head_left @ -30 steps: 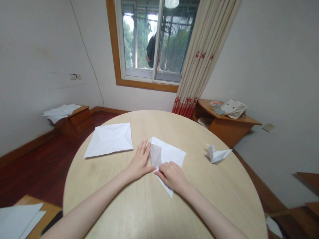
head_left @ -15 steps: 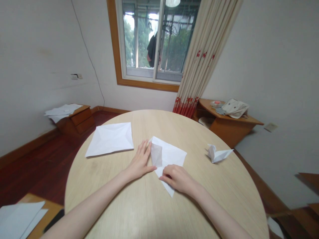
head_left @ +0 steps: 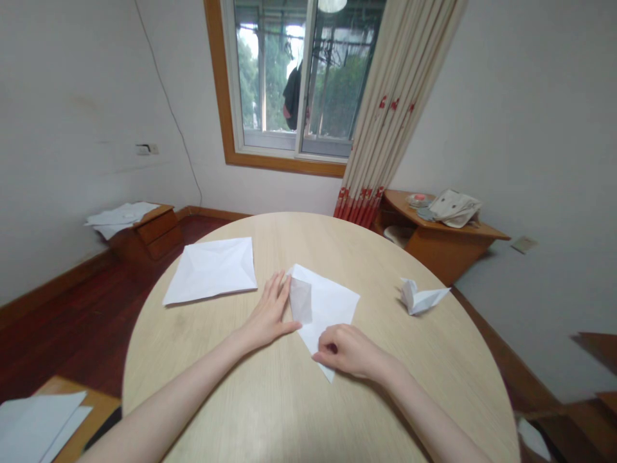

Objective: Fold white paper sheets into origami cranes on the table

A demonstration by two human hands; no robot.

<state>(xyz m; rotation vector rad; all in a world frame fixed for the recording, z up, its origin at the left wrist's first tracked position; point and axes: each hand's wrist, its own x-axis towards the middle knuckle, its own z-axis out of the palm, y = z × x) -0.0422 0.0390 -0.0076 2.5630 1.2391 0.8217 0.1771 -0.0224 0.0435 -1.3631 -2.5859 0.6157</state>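
Note:
A partly folded white sheet of paper (head_left: pixel 332 299) lies on the round table in front of me, with a greyish, see-through-looking flap on its left part. My left hand (head_left: pixel 270 312) rests along its left edge, fingers stretched out and thumb touching the paper. Over the lower, pointed end my right hand (head_left: pixel 344 350) is curled, thumb and fingers pressed together on the paper. Its fingertips are partly hidden. Apart from both hands, a folded paper bird (head_left: pixel 421 299) stands to the right.
A stack of white paper (head_left: pixel 214 270) lies at the left of the table (head_left: pixel 270 418). More sheets (head_left: pixel 43 418) are on a wooden surface at lower left. Papers also cover a small drawer cabinet (head_left: pixel 159 231). A bag (head_left: pixel 456 209) sits on the corner desk behind the table.
My right hand has slid slightly down and to the right along the paper towards its pointed end. My left hand has stayed in place on the left edge.

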